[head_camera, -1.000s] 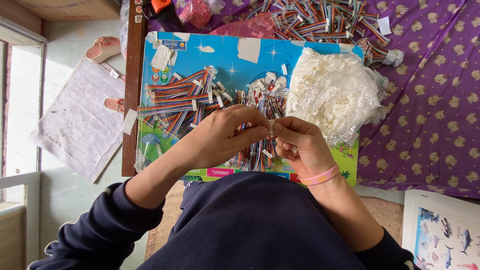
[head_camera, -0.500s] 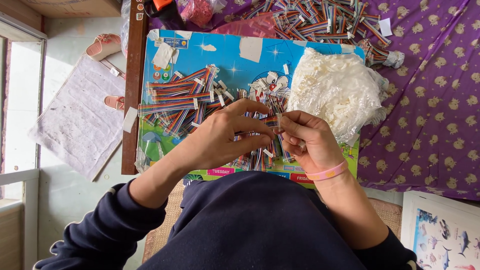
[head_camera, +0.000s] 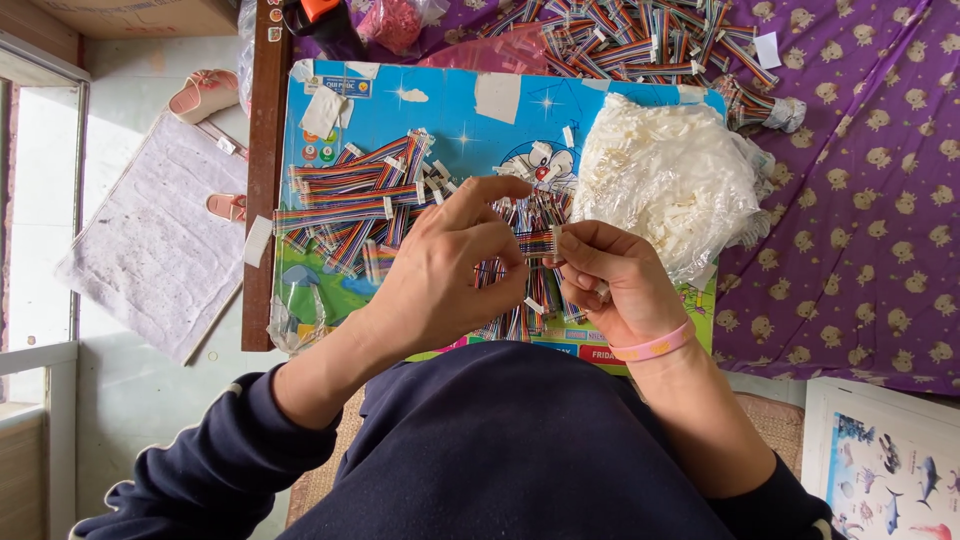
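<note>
Behind both hands (head_camera: 540, 265), ribbon cables (head_camera: 350, 205) flank bagged white connectors (head_camera: 670, 170).

A bed spread with a purple cloth (head_camera: 880, 200) patterned with small tan figures carries a blue cartoon-printed board (head_camera: 450, 100), which lies flat near its wooden edge (head_camera: 264, 200). On the board rest heaps of short rainbow ribbon cables (head_camera: 350, 200) with white connectors and, to the right, a clear plastic bag of white connector housings (head_camera: 670, 175). More ribbon cables (head_camera: 640, 40) lie on the cloth beyond the board. Below the bed, the pale floor (head_camera: 130, 380) holds a grey mat (head_camera: 150, 250) and pink slippers (head_camera: 205, 95).
</note>
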